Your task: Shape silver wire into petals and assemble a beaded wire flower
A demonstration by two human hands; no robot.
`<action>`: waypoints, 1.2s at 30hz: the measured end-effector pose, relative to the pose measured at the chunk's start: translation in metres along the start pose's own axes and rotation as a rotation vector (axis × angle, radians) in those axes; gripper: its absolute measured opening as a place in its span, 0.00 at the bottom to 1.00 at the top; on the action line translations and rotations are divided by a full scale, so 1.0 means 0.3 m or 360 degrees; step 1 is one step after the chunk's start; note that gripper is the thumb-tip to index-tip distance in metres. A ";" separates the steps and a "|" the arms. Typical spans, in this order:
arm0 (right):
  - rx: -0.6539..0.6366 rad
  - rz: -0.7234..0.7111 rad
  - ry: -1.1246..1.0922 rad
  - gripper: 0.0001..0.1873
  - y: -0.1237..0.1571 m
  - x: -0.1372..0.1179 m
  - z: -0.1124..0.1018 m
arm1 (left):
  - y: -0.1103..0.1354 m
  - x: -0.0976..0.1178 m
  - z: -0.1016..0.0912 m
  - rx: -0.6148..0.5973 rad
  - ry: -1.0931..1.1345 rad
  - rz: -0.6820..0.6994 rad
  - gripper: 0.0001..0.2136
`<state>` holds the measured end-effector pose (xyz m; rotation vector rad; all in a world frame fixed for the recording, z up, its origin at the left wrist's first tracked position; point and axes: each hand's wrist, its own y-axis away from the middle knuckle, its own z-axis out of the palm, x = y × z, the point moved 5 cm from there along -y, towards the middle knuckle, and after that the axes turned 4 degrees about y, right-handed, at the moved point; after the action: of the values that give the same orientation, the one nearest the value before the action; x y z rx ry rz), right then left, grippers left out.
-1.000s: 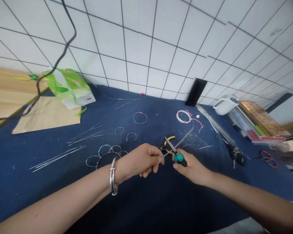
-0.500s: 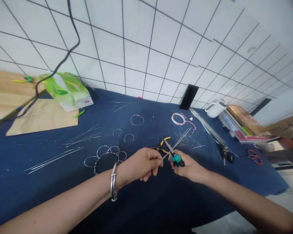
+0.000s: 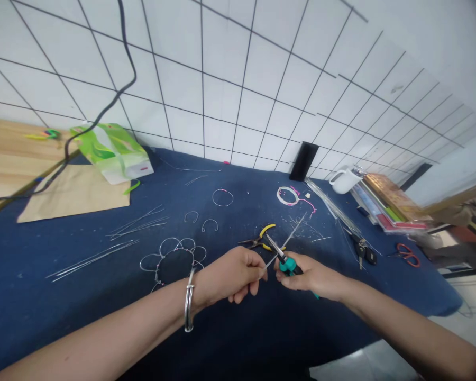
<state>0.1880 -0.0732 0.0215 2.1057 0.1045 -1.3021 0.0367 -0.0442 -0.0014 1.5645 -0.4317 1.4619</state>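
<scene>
My left hand (image 3: 240,272) is closed, its fingertips pinching the lower end of some thin silvery wires (image 3: 294,229). The wires slant up and to the right. In my right hand (image 3: 317,278) are long-nosed pliers (image 3: 289,265) with teal and black handles. Their jaws point up and left and cross the wires; whether they grip them I cannot tell. Just beyond both hands lie yellow-handled pliers (image 3: 267,229) on the dark blue cloth (image 3: 230,238). A wire ring with several petal-like loops (image 3: 168,246) rests left of my left wrist, partly hidden by my arm.
Loose wires (image 3: 91,260) lie on the left, a longer bundle (image 3: 331,203) on the right. Curved wire pieces (image 3: 210,226), a wire ring (image 3: 222,197) and a white coil (image 3: 287,196) lie farther back. Keys (image 3: 364,251), red-handled scissors (image 3: 408,255) and a white mug (image 3: 346,180) are at right.
The view has shifted slightly. A teal handle end now shows below my right hand, the pliers' handles looking wider apart. The wires appear closer together. My left hand keeps its pinch.
</scene>
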 end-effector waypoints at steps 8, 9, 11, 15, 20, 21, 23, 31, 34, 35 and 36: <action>0.0132 -0.0049 0.0299 0.09 -0.014 0.013 0.000 | 0.003 0.008 -0.002 0.0040 -0.0037 -0.0023 0.09; 0.0141 -0.0067 0.0333 0.09 -0.018 0.016 0.001 | 0.004 0.010 -0.003 0.0042 -0.0035 -0.0023 0.09; 0.0190 -0.0111 0.0427 0.09 -0.025 0.023 0.000 | 0.003 0.012 -0.007 0.0047 -0.0027 -0.0016 0.09; 0.0304 -0.0123 0.0681 0.06 -0.039 0.042 -0.003 | -0.005 0.001 -0.021 0.0051 -0.0016 -0.0019 0.10; 0.0384 -0.0134 0.0828 0.02 -0.052 0.045 0.000 | -0.012 -0.014 -0.036 0.0041 0.0006 -0.0048 0.10; 0.0392 -0.0140 0.0833 0.03 -0.053 0.045 0.003 | -0.013 -0.015 -0.037 0.0036 0.0013 -0.0051 0.10; 0.0422 -0.0156 0.0851 0.07 -0.051 0.045 0.007 | -0.014 -0.019 -0.040 0.0017 0.0021 -0.0067 0.10; 0.0539 -0.0269 0.1067 0.13 -0.030 0.057 0.019 | -0.036 -0.044 -0.043 -0.0197 -0.0054 -0.0082 0.08; 0.0520 -0.0304 0.1174 0.16 -0.018 0.060 0.013 | -0.033 -0.033 -0.033 -0.0261 -0.0098 -0.0024 0.08; 0.0506 -0.0312 0.1197 0.17 -0.015 0.059 0.011 | -0.029 -0.025 -0.028 -0.0276 -0.0131 0.0006 0.08; 0.0493 -0.0316 0.1213 0.17 -0.011 0.058 0.010 | -0.025 -0.018 -0.023 -0.0290 -0.0164 0.0034 0.08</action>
<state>0.1932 -0.0767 0.0047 2.8195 0.4683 -0.5670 0.0371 -0.0365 -0.0099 1.4968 -0.6260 1.3228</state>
